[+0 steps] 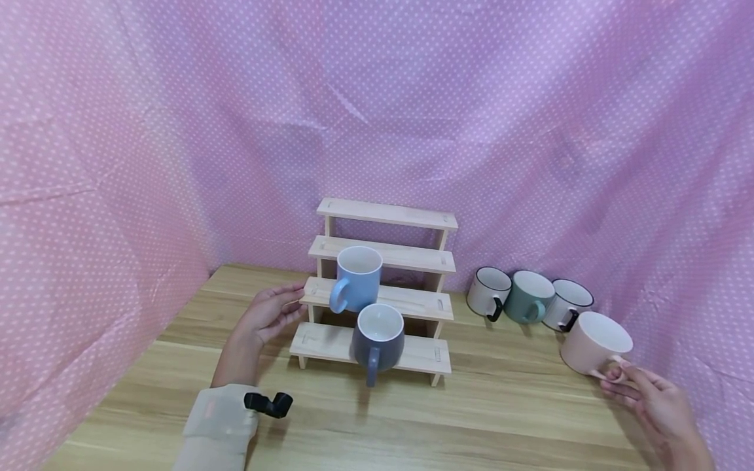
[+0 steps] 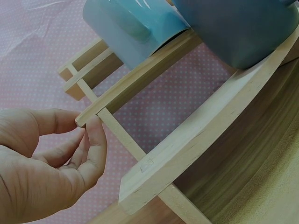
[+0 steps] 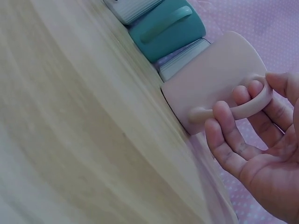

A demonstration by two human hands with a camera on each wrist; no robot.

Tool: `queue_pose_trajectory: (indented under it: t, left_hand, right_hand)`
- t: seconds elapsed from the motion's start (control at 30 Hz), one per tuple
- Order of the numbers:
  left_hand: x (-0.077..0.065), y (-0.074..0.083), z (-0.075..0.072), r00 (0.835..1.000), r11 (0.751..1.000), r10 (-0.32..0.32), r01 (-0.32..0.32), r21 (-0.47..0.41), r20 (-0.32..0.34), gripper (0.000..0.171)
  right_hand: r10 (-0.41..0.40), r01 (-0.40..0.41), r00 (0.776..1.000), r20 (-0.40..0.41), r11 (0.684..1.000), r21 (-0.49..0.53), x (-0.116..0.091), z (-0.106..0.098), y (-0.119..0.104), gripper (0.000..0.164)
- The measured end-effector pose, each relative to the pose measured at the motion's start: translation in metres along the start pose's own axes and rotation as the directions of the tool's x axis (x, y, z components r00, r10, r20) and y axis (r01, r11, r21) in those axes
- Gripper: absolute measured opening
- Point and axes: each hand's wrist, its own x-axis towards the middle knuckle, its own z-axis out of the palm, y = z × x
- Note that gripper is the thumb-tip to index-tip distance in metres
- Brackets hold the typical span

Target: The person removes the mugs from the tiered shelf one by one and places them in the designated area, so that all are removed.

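Note:
A light wooden four-step display rack [image 1: 389, 214] stands on the table. My left hand [image 1: 268, 315] pinches the left end of its second board from the bottom; the left wrist view shows the fingertips [image 2: 96, 126] against that board [image 2: 140, 77]. On the same board sits a light blue mug [image 1: 362, 288], and a dark grey-blue mug [image 1: 377, 350] stands on the lowest board, handle toward me. At the far right, my right hand [image 1: 662, 402] grips the handle of a pale pink mug [image 3: 215, 77]. Whether that mug's base touches the table, I cannot tell.
Left of the pink mug, a green mug [image 1: 524, 302] stands between two white mugs with dark rims, one on its left [image 1: 485, 294] and one on its right [image 1: 562, 314]. Pink dotted cloth [image 1: 389, 98] hangs behind the wood-grain table [image 1: 501, 405].

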Motion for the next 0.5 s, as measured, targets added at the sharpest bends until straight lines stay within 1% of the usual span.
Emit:
queue_pose_trajectory:
  t: [0.1,0.23,0.5]
  left_hand:
    - [-0.0003,0.0004,-0.0004,1.000,1.000,0.000,0.000,0.011,0.001,0.047]
    - [-0.0003,0.0007,-0.0008,1.000,1.000,-0.001,0.001,0.018,-0.001,0.047]
    - [0.0003,0.0001,-0.0009,1.000,1.000,-0.006,0.006,-0.016,0.011,0.044]
  right_hand:
    - [0.032,-0.032,0.999,-0.012,0.999,-0.010,0.0007,-0.0002,-0.0026,0.039]
    - [0.060,-0.060,0.998,0.002,0.998,0.011,0.0011,-0.0016,-0.0040,0.039]
    - [0.048,-0.050,0.999,0.025,0.995,0.085,-0.0016,-0.0028,-0.0033,0.041]
